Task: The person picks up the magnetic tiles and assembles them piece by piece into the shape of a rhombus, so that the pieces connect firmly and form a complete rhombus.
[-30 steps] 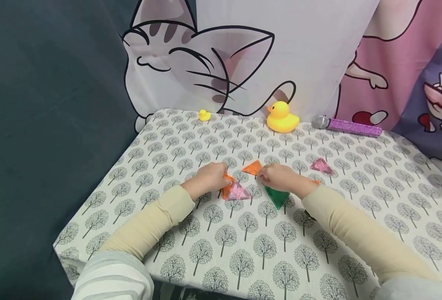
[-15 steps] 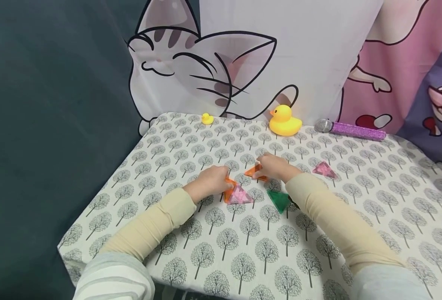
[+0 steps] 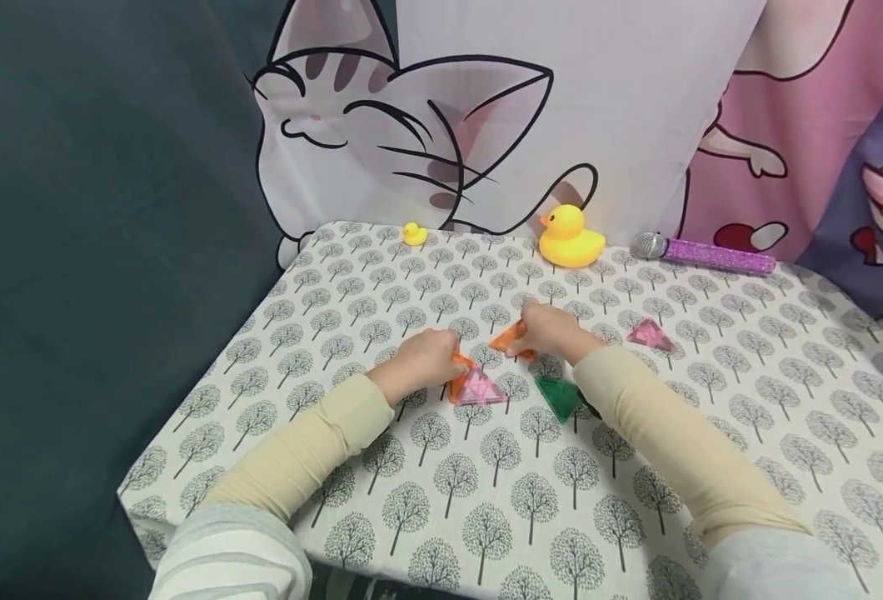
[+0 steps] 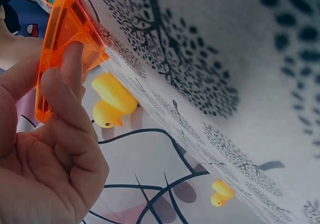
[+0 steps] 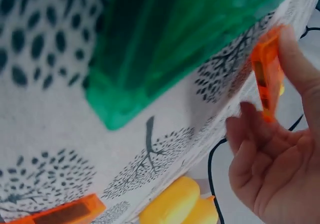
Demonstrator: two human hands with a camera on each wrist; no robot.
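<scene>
My left hand (image 3: 428,358) pinches an orange triangular magnetic tile (image 4: 65,28) between thumb and fingers, just over the tablecloth. Against that tile's right side leans or lies a clear pink triangular tile (image 3: 479,389); whether they are joined I cannot tell. Further right, my right hand (image 3: 550,327) grips a second orange triangular tile (image 5: 270,68), its thumb on one corner and fingers curled below. A green triangular tile (image 3: 557,398) lies just in front of the right hand, partly covered by the forearm.
Another pink triangular tile (image 3: 650,335) lies to the right. One more orange tile (image 5: 65,211) shows in the right wrist view. At the table's back stand a small duck (image 3: 414,234), a big yellow duck (image 3: 571,238) and a purple microphone (image 3: 711,255).
My right hand has moved slightly away from me and taken hold of the orange tile that lay beside it. The left hand has stayed nearly still with its tile.
</scene>
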